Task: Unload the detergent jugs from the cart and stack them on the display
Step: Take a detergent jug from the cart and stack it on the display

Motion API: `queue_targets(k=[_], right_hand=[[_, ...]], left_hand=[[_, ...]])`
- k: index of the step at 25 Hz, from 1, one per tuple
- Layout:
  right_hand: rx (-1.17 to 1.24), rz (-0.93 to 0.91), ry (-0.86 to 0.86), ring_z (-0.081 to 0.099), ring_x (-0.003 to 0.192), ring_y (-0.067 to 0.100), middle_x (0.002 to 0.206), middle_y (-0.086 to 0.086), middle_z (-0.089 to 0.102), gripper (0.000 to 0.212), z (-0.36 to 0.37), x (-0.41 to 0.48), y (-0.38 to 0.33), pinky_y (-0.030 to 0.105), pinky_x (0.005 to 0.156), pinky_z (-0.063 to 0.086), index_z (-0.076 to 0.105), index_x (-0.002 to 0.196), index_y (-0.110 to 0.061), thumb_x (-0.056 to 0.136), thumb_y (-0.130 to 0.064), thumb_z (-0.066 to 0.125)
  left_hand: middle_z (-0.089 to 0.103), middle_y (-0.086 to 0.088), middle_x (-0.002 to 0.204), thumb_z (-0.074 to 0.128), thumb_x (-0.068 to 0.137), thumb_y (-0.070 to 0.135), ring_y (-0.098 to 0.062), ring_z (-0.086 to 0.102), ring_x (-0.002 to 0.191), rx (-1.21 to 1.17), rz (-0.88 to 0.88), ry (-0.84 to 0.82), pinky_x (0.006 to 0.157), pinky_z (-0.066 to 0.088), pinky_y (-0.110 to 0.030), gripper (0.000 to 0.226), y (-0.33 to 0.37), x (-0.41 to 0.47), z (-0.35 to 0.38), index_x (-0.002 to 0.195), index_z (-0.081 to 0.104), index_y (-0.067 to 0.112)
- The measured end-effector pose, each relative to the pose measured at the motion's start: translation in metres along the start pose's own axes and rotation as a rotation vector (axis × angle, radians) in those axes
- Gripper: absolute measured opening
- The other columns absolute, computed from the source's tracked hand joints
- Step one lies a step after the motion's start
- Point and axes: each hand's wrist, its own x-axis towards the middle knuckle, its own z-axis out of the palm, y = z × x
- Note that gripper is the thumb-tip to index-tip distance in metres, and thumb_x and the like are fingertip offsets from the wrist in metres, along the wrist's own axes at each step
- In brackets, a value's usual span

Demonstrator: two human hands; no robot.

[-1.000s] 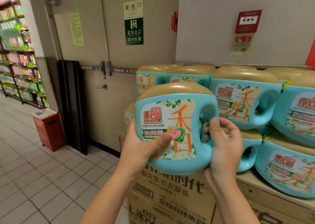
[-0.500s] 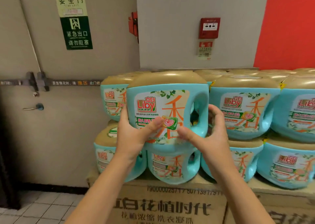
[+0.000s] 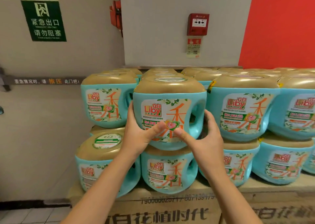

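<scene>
A teal detergent jug [image 3: 168,104] with a tan lid and a Liby label sits in the upper row of the display, on top of a lower jug [image 3: 167,171]. My left hand [image 3: 139,135] grips its left side, thumb across the label. My right hand [image 3: 204,136] grips its right side by the handle, thumb on the label too. Jugs stand close on both sides: a left neighbour [image 3: 105,102] and a right neighbour [image 3: 242,111]. The cart is out of sight.
The jugs are stacked two rows high on cardboard cartons [image 3: 170,211]. A grey wall with a red fire alarm [image 3: 197,24] rises behind, a red panel [image 3: 279,26] at right. An emergency exit door with a green sign [image 3: 44,20] is at left.
Both hands carried the jug forward from the stack's left edge and brought it down onto a lower jug in the top row. The view moved closer and to the right.
</scene>
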Motion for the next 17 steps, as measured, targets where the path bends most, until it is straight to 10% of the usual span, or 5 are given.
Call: queue_targets(k=[8, 17], right_hand=[[-0.149, 0.112, 0.029, 0.044, 0.121, 0.007, 0.126, -0.01, 0.047, 0.077, 0.0, -0.04, 0.051, 0.02, 0.096, 0.035, 0.042, 0.129, -0.028, 0.064, -0.055, 0.075], [-0.344, 0.066, 0.023, 0.044, 0.129, 0.013, 0.136, -0.007, 0.052, 0.079, 0.002, -0.046, 0.07, 0.027, 0.102, 0.038, 0.046, 0.137, -0.022, 0.07, -0.044, 0.081]], left_hand=[[0.054, 0.011, 0.133, 0.077, 0.028, 0.081, 0.003, 0.057, 0.113, 0.016, -0.099, -0.003, 0.102, 0.049, -0.037, 0.132, -0.005, 0.004, 0.007, 0.138, 0.019, 0.037], [0.05, 0.004, 0.141, 0.074, 0.032, 0.084, -0.014, 0.049, 0.129, 0.105, -0.14, 0.083, 0.106, 0.044, -0.047, 0.13, -0.001, -0.004, 0.008, 0.145, 0.031, 0.035]])
